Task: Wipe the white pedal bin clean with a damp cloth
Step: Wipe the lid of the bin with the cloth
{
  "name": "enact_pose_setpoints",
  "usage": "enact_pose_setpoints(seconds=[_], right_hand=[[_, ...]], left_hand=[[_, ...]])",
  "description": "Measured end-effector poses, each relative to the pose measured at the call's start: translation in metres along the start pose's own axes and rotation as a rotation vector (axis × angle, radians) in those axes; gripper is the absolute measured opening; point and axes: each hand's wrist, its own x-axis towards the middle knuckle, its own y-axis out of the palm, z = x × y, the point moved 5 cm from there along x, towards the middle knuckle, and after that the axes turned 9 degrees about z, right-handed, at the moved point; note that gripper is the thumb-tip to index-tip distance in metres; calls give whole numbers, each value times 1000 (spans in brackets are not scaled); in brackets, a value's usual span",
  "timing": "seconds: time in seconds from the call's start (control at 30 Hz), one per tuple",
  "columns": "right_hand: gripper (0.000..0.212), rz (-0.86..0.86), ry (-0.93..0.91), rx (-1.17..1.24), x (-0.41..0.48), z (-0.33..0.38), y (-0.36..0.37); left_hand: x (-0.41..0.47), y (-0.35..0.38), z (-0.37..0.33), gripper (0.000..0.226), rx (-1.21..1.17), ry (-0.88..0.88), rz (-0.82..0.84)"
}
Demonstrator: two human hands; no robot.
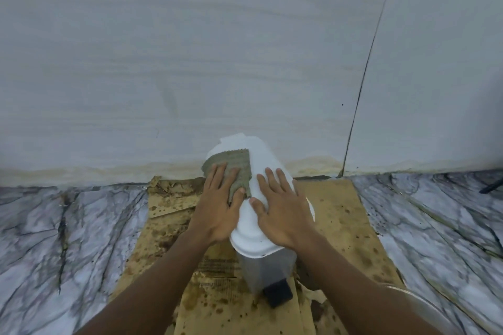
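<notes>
**Both hands flat on the bin lid, cloth under the left**

Nearest the camera, two bare forearms reach forward from the bottom edge and converge on the white pedal bin (265, 266). The bin stands upright between the forearms, directly below the hands. Its black pedal (277, 294) juts out at the foot of the bin, below the right wrist and closer to the camera than either hand.

The bin's lid (251, 228) is down, and both hands lie on top of it. The left hand (217, 209) is spread flat with straight fingers and presses the grey-green cloth (241, 168) against the left side of the lid. The cloth shows under the fingers and thumb and runs out beyond the fingertips. The right hand (281, 209) lies palm down just beside it on bare white plastic, with its fingers straight and slightly fanned, holding nothing. The two thumbs are close together but do not touch.

Past the fingertips, the back of the lid ends in a squared white hinge part close to the wall.

Under the bin and out to either side of the hands is a sheet of brown, stained cardboard (343, 226), torn at its far left corner. It lies on a grey-veined marble floor (68, 226). Beyond everything rises a pale wall (190, 62), yellowed along its base, with a thin dark seam (364, 76) running up it to the right of the right hand.
</notes>
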Motion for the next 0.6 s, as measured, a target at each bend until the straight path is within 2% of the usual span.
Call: enact_pose_setpoints(seconds=[0.1, 0.23, 0.4, 0.6], right_hand=[[62, 14, 48, 8, 10, -6, -5], [60, 56, 61, 26, 17, -29, -7], [57, 58, -11, 64, 13, -73, -22], [53, 14, -96, 99, 20, -84, -19]], left_hand=[[-3, 7, -10, 60, -73, -37, 59], [-13, 24, -30, 62, -38, 30, 99], [-14, 45, -51, 82, 111, 127, 170], [4, 44, -45, 88, 110, 185, 210]])
